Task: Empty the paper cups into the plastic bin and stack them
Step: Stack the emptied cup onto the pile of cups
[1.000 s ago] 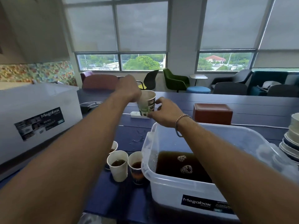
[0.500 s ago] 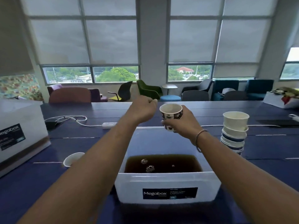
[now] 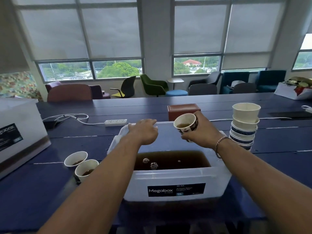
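Got two cups [image 3: 81, 163] with dregs parked near left, just beside the bin [image 3: 168, 181] of brown liquid. Further back, gripping a cup [image 3: 184, 125] in the right hand [image 3: 198, 134] over the bin's far end, mouth tipped left, so probably just needs more tilt to pour; stack [image 3: 244, 125] just right of that hand. Since half a second ago, dropped the left hand [image 3: 143, 132] from a mid-air fist onto the far-left rim, fingers loosely flat, and started tipping the cup.

I count three loose paper cups: one held cup [image 3: 185, 126] in my right hand [image 3: 200, 134], plus a near cup [image 3: 86, 169] and a far cup [image 3: 75, 158] standing. There is one stack [image 3: 244, 127] of at least five cups, one plastic bin [image 3: 168, 179], one lidded box [image 3: 18, 132], one power strip [image 3: 115, 122] and one brown box [image 3: 183, 109].
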Action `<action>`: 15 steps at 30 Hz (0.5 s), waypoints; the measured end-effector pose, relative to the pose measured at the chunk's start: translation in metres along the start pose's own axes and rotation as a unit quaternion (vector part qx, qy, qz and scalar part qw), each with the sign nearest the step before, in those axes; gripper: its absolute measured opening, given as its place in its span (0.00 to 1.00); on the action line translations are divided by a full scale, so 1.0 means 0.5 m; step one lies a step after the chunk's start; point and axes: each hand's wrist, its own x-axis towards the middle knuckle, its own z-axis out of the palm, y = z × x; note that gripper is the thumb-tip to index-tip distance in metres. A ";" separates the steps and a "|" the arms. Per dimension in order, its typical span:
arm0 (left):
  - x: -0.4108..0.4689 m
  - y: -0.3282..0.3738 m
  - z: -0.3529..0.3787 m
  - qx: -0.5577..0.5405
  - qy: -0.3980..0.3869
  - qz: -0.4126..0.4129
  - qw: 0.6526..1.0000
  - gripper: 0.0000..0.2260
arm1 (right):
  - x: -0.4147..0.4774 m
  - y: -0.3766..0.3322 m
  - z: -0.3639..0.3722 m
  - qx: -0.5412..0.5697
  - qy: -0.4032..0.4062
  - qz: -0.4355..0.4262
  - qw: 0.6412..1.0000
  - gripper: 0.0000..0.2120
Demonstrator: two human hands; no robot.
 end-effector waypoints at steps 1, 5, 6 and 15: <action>-0.001 -0.003 0.001 0.006 -0.004 0.002 1.000 0.22 | -0.001 0.000 0.000 -0.018 -0.007 0.000 1.000 0.31; -0.010 -0.013 0.000 0.026 -0.016 0.012 0.999 0.23 | -0.006 0.003 0.001 -0.069 -0.031 -0.010 0.997 0.30; -0.011 -0.015 0.000 0.029 -0.017 0.012 0.999 0.23 | -0.008 0.003 0.001 -0.080 -0.033 -0.014 0.996 0.30; -0.016 -0.016 0.003 0.035 -0.024 0.005 0.999 0.24 | -0.022 0.001 0.004 -0.182 -0.029 -0.043 0.982 0.25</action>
